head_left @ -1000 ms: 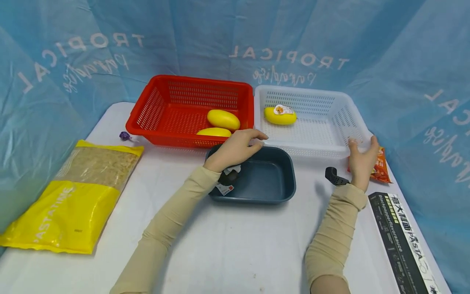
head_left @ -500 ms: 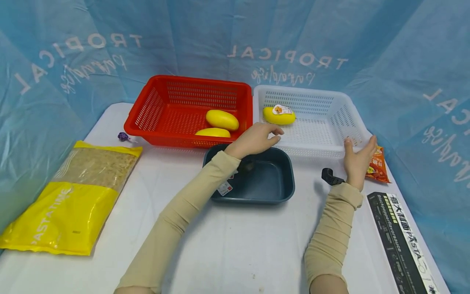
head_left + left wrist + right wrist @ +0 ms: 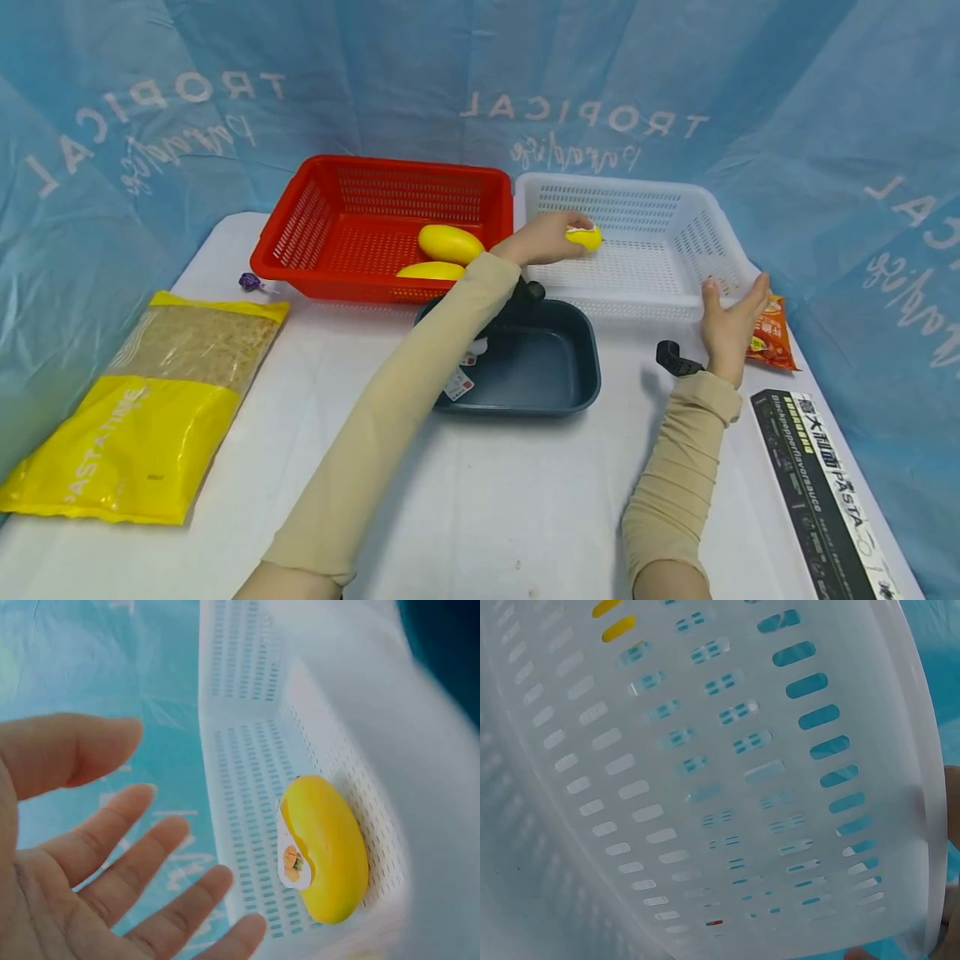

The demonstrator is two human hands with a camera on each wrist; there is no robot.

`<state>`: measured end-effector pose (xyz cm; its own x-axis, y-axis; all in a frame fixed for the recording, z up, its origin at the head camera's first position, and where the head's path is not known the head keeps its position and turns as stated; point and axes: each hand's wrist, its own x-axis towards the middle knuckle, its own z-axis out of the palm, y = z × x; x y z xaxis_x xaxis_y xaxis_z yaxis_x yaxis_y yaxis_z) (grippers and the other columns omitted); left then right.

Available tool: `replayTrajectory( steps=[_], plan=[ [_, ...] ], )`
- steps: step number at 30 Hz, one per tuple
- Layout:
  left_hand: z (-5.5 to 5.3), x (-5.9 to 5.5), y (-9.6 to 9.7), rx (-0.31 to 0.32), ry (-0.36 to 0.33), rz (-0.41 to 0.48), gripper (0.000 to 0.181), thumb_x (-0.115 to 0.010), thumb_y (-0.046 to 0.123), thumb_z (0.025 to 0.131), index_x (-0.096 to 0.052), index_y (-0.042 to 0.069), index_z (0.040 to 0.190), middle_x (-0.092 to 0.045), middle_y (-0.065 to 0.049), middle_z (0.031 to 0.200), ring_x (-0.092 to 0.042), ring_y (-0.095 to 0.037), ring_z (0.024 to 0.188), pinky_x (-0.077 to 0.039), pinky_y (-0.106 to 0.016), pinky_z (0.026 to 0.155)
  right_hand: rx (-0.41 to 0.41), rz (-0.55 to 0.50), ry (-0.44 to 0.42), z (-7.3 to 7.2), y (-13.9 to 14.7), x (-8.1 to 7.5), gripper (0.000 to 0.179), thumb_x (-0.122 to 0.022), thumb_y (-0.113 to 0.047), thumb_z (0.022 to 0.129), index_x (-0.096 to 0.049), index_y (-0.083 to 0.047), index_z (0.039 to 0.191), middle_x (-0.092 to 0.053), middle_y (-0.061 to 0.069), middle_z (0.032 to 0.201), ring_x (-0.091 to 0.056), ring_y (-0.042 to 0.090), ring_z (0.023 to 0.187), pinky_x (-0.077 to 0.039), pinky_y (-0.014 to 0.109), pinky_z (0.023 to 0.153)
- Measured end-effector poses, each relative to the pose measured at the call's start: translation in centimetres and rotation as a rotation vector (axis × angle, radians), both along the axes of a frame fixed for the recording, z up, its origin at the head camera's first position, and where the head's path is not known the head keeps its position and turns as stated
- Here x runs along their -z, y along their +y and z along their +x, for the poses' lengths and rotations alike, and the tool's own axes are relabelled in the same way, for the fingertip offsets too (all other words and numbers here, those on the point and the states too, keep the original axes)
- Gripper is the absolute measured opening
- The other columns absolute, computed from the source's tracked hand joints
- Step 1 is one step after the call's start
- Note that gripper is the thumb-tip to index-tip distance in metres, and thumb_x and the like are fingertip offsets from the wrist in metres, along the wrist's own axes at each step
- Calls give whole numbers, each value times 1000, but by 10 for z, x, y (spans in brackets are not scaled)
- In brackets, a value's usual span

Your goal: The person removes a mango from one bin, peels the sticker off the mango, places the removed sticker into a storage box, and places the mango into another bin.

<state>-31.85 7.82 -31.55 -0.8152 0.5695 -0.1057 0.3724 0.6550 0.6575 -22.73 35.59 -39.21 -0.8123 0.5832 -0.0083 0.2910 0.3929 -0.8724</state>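
In the head view my left hand (image 3: 543, 239) reaches over the front rim of the white basket (image 3: 645, 287), partly covering a yellow mango (image 3: 589, 238) inside. In the left wrist view, the fingers (image 3: 161, 844) of that hand are spread and apart from the mango (image 3: 328, 851), which lies on its side with a white label. At the basket's front right corner, my right hand (image 3: 731, 329) grips the rim between thumb and fingers. The right wrist view shows mostly the perforated basket wall (image 3: 727, 780), so much of the right hand is hidden there.
A red basket (image 3: 375, 289) with two mangoes (image 3: 450, 243) adjoins the white one. In front stands a dark blue bin (image 3: 540, 410). A yellow pasta bag (image 3: 127, 433) and purple-wrapped candy (image 3: 250, 282) lie left; an orange packet (image 3: 774, 337) and a pasta box (image 3: 817, 492) lie right.
My left hand has moved right and away, from the bin and front rim to over the mango in the white basket. The right hand has stayed at the basket's corner.
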Motion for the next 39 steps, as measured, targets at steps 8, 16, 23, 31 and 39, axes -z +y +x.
replayTrajectory(
  steps=[8, 16, 23, 31, 39],
  plan=[
    [-24, -5, 9, -17, -99, 68, 59, -60, 23, 93, -38, 16, 148, -39, -1, 154, -39, -17, 138, -35, -29, 114, -3, -26, -18, 1, 0, -1, 81, -44, -45, 98, 10, -29, 155, 14, -3, 164, 4, 22, 152, -3, 41, 123],
    [-40, -3, -1, -93, -225, 80, 61, -58, 24, 94, -36, 16, 150, -37, -1, 155, -38, -17, 138, -35, -31, 114, 2, -46, 0, 2, -9, 1, 81, -46, -43, 98, 9, -30, 155, 12, -5, 164, 1, 21, 152, -5, 41, 123],
    [-47, 0, 0, -139, -263, 72, 55, -55, 23, 95, -40, 15, 147, -40, -4, 152, -42, -19, 133, -36, -29, 112, 4, -49, 6, 4, -16, 0, 81, -47, -44, 98, 9, -30, 155, 11, -5, 164, -2, 22, 152, -8, 43, 123],
    [-50, 7, 10, -167, -248, -59, 58, -58, 27, 93, -40, 17, 148, -40, -1, 152, -42, -20, 130, -36, -32, 112, 12, -41, 0, 15, -25, 1, 81, -48, -43, 98, 9, -31, 155, 9, -6, 164, -6, 25, 152, -11, 48, 122],
    [-60, 26, 11, -185, -254, -47, 62, -59, 20, 92, -36, 16, 150, -35, -1, 156, -41, -20, 133, -35, -33, 114, 6, -25, 19, 22, -35, 0, 81, -49, -43, 98, 6, -28, 156, 7, -4, 164, -4, 24, 152, -11, 47, 122]
  ],
)
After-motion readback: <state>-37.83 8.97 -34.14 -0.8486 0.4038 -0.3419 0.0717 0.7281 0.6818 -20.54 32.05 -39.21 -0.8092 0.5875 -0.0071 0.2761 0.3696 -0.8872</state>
